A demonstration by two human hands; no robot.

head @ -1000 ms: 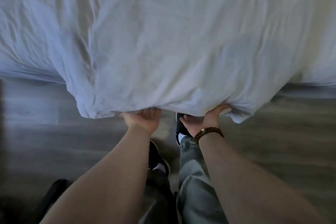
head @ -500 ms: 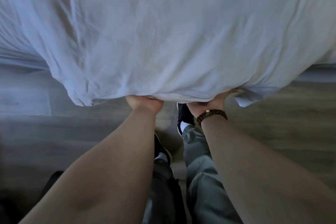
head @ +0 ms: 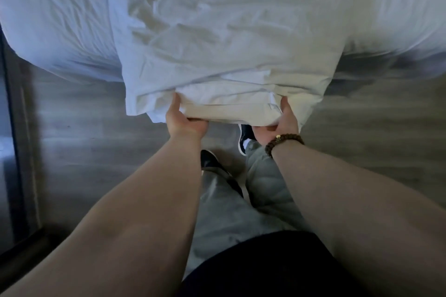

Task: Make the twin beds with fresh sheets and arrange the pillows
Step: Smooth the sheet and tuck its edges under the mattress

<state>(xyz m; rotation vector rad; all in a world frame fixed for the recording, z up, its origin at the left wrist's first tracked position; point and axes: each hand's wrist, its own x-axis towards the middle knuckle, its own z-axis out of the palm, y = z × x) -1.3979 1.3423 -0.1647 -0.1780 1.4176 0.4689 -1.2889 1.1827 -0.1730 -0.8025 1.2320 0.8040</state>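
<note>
Drawing the sheet [head: 229,60] toward the near edge of the bed [head: 48,31]. The sheet lies crumpled across the mattress, its near end gathered in several stacked folds that overhang the edge above the floor [head: 96,147]. The left grip [head: 185,120] pinches this layered end with thumb on top and fingers curled beneath. The right grip [head: 280,125], marked by a beaded bracelet [head: 284,143], holds the same end likewise, and a band of cloth spans the gap between the two. The step in hand appears to be spreading the sheet, with the bed far from made. To do it well, both grips should probably pull evenly and level, so that the cloth comes square to the edge rather than skewed. The stacked folds likely need shaking out before any tucking, since several layers are caught at once. The hem is best held off the floor, which lies close below. The shoes [head: 245,134] stand just under the overhang, so slack cloth let fall there risks being trodden on. No pillow is in view.
</note>
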